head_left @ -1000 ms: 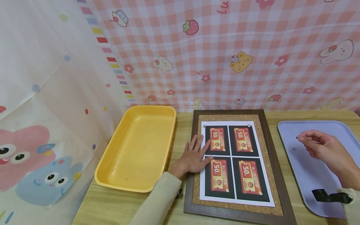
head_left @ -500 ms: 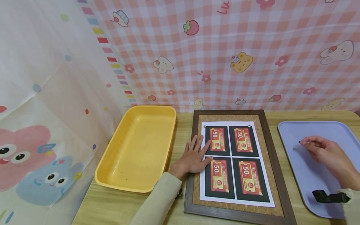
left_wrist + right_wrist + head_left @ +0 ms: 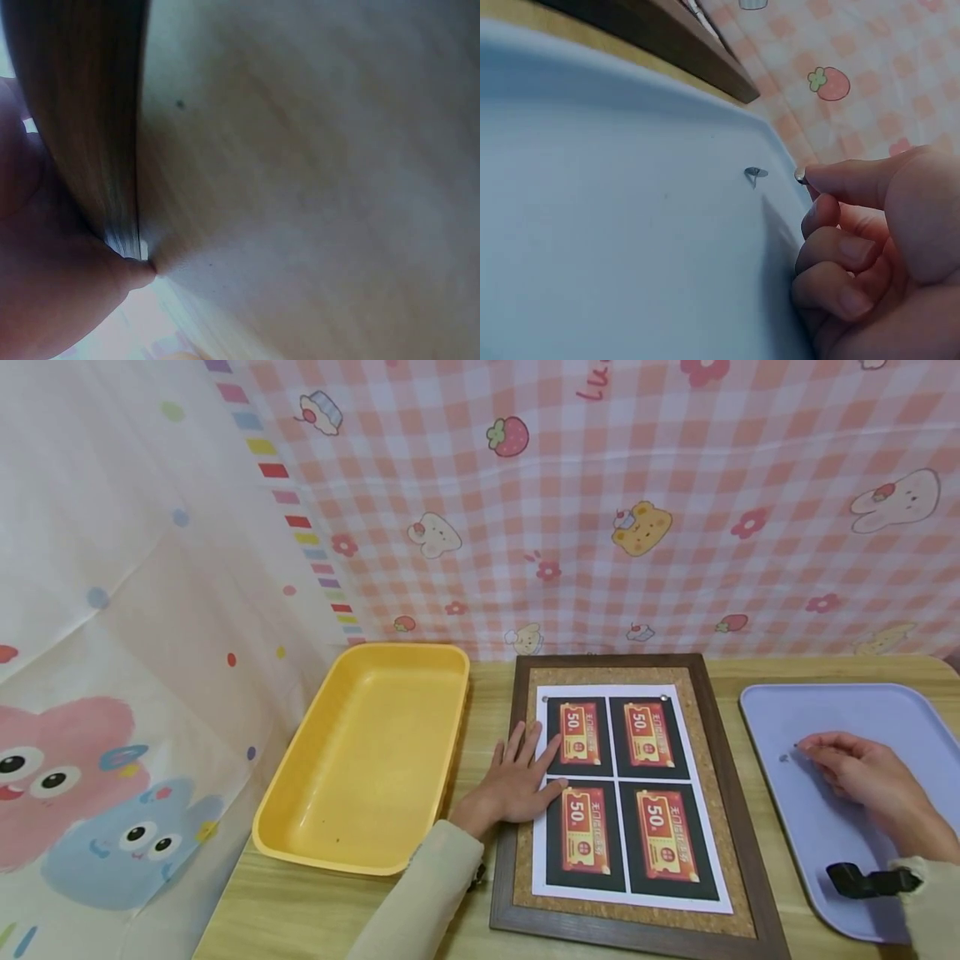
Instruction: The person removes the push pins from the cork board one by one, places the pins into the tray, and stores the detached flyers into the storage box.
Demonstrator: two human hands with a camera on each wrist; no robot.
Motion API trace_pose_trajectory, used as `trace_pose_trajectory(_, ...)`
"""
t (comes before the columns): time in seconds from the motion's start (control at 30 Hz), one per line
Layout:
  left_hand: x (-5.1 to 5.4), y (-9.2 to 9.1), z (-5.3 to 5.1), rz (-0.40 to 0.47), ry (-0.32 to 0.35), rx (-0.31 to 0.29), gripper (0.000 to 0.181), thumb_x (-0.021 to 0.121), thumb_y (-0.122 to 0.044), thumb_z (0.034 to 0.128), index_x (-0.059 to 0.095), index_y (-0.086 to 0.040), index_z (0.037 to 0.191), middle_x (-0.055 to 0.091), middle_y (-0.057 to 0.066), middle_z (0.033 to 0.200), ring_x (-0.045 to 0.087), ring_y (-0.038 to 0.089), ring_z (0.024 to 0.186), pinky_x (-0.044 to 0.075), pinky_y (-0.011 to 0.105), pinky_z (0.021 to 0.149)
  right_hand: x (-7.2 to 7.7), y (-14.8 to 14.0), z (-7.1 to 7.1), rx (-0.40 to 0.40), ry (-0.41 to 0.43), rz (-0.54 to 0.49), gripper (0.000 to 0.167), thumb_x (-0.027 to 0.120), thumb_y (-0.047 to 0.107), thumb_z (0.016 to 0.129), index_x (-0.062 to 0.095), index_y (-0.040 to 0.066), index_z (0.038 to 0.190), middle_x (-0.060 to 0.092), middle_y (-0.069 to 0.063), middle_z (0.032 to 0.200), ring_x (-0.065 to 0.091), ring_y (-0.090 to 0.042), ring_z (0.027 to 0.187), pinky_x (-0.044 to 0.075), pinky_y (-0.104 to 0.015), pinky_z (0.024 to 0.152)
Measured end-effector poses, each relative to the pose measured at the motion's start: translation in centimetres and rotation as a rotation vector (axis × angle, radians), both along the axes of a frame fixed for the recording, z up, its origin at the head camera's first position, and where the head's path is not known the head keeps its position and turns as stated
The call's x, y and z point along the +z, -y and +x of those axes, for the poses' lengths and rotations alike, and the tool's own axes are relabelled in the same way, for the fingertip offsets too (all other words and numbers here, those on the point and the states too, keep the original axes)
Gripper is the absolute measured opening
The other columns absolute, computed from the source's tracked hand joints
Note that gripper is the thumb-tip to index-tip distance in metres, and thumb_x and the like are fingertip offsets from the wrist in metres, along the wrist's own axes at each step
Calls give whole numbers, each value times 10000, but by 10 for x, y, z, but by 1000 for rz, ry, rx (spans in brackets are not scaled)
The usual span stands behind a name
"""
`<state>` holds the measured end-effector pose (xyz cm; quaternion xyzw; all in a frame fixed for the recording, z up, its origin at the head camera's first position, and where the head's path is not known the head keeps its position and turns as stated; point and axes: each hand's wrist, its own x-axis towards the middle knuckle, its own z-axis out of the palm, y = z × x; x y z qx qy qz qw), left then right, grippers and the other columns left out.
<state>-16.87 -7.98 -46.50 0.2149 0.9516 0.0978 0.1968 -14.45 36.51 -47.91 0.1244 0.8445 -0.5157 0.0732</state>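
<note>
Down a touch comes the right hand, while the left hand hasn't budged! Table carries a cork board and a lilac tray; on the board, a printed sheet, tacked at both far corners. Looks like tack-fetching, so next probably calls for a steady carry to a bare near corner. Left fingers: spread, flat over frame and sheet edge. Right fingers: pinching a silver tack above the tray, near a loose tack lying there.

cartoon cloths screen this table into a nook.
</note>
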Motion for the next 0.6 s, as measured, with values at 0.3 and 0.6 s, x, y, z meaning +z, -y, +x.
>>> trace_pose_trajectory(0.3, -1, 1, -1, -9, -2, 2, 687, 270, -583, 1032, 16, -301, 1604, -148, 20, 1666, -204, 252, 1511, -12, 539, 1215, -5, -3, -4, 47, 18, 58, 200, 484, 260, 1040, 638, 133, 1018, 525, 176, 767, 462, -42, 642, 399, -270, 535)
trace_pose_trajectory(0.6, 1, 1, 0, -10, -2, -9, 686, 258, -588, 1032, 8, -303, 1604, -143, 23, 1667, -196, 252, 1514, 0, 541, 1215, -9, -1, -1, 31, 45, 128, 349, 485, 355, 1032, 607, 36, 1105, 527, 155, 772, 473, -56, 680, 415, -289, 571)
